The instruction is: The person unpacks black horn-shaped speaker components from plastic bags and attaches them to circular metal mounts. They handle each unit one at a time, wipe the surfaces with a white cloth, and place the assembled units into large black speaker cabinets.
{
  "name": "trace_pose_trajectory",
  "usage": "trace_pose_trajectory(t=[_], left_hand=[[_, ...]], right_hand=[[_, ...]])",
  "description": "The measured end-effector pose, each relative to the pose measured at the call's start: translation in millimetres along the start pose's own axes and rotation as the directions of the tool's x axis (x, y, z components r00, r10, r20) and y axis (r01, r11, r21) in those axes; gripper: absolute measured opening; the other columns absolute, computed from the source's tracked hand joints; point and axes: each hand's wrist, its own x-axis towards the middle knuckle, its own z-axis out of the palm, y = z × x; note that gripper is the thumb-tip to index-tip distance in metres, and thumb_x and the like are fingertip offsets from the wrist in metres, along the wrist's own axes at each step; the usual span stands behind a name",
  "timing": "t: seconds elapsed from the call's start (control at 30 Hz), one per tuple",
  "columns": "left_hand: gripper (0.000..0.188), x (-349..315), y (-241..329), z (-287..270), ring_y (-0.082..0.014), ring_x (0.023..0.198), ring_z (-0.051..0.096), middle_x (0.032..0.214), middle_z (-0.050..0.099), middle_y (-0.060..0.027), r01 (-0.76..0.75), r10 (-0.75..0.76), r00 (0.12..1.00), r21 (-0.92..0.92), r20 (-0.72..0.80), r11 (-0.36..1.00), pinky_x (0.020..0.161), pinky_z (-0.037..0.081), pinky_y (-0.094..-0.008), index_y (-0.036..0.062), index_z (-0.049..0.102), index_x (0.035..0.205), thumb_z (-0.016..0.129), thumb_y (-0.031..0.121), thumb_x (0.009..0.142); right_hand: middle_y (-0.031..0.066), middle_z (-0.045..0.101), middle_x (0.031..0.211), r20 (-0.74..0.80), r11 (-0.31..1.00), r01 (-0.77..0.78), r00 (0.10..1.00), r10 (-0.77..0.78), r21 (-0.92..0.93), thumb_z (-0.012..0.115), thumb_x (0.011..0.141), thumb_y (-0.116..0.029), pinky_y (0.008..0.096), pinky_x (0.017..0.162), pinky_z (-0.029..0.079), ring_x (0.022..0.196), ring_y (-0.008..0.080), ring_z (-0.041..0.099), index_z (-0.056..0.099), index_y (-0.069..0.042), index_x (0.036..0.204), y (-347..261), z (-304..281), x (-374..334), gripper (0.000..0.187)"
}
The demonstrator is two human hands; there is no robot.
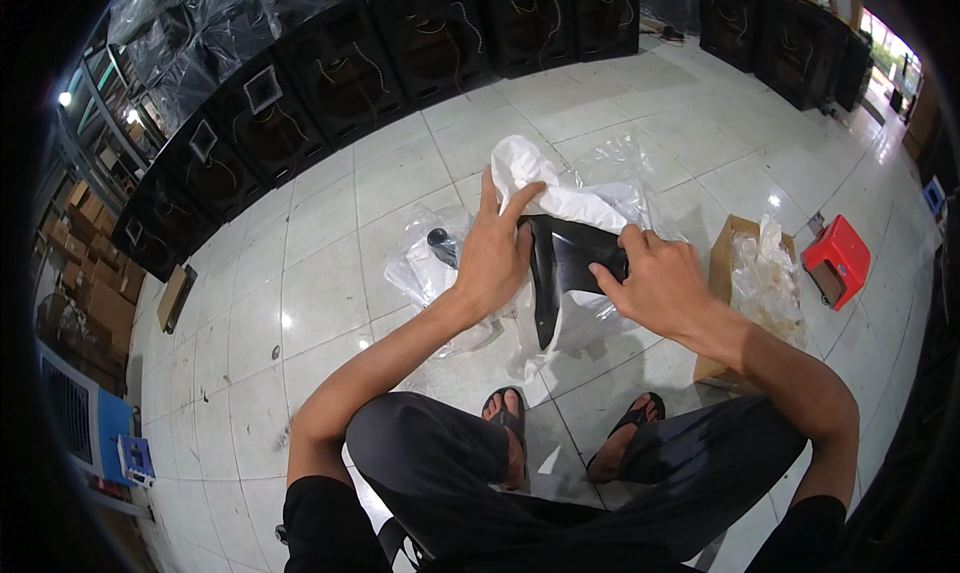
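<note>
A black flared piece that looks like a speaker horn [572, 258] is held above the floor in front of my feet, with white wrapping sheet [580, 205] behind and around it. My right hand [662, 276] grips its right end, thumb on the near face and fingers over the top. On the left side, my left hand [492, 258] has its thumb against the horn's edge; its raised fingers are spread around a bunched part of the sheet. Left of that hand, a small black round part [440, 243] lies in clear plastic [410, 263].
An open cardboard box [722, 263] with crumpled plastic stands by my right forearm, and a red stool [840, 261] beyond it. Black speaker cabinets [430, 48] with loose wires curve along the back. A blue machine [115, 433] stands far left on the tiled floor [320, 263].
</note>
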Motion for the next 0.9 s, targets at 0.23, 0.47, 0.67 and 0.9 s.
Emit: trace_pose_trajectory(t=[0.23,0.47,0.67,0.9], left_hand=[[0.042,6.4,7.9,-16.4,-0.0189,0.064,0.061,0.077,0.066,-0.0131,0.253,-0.265,0.964,-0.21,-0.03,0.944,0.062,0.05,-0.0328,0.0126,0.053,0.133,0.062,0.013,0.091],[0.03,15.1,-29.4,-20.5,-0.0063,0.055,0.045,0.066,0.058,-0.0026,0.439,-0.499,0.861,-0.639,0.099,0.631,0.048,0.035,-0.0262,0.0035,0.061,0.118,0.064,0.019,0.092],[0.04,5.3,-3.9,-18.9,-0.017,0.085,0.055,0.095,0.058,-0.0154,0.176,-0.266,0.948,-0.406,-0.176,0.897,0.07,0.047,-0.0307,0.004,0.05,0.127,0.06,0.025,0.095],[0.053,7.8,-15.1,-34.8,-0.0333,0.139,0.032,0.138,0.05,-0.0099,-0.405,0.408,0.913,0.115,-0.006,0.907,0.116,0.021,-0.0535,0.0119,0.062,0.12,0.076,0.031,0.072]], right_hand=[[0.0201,0.061,0.067,-0.148,0.98,0.201,0.969,-0.198,0.004,0.068,0.083,-0.032,0.0399,0.048,0.051,0.05,0.034,0.062,0.057,0.006,0.088,16.9,-2.4,-9.6,0.04],[0.0149,0.062,0.065,-0.284,0.941,0.308,0.923,-0.259,0.141,0.073,0.079,-0.028,0.0363,0.048,0.051,0.052,0.0285,0.064,0.058,0.002,0.084,9.8,-10.3,-8.4,0.034],[0.0125,0.062,0.063,-0.266,0.914,0.05,0.962,0.064,0.402,0.075,0.077,-0.021,0.0328,0.051,0.05,0.053,0.0248,0.064,0.059,-0.001,0.083,5.6,-27.6,-7.6,0.026],[0.0135,0.064,0.062,-0.304,0.901,-0.077,0.926,0.223,0.427,0.074,0.079,-0.022,0.0322,0.051,0.048,0.053,0.0233,0.064,0.06,0.001,0.083,14.9,-31.1,1.9,0.027]])
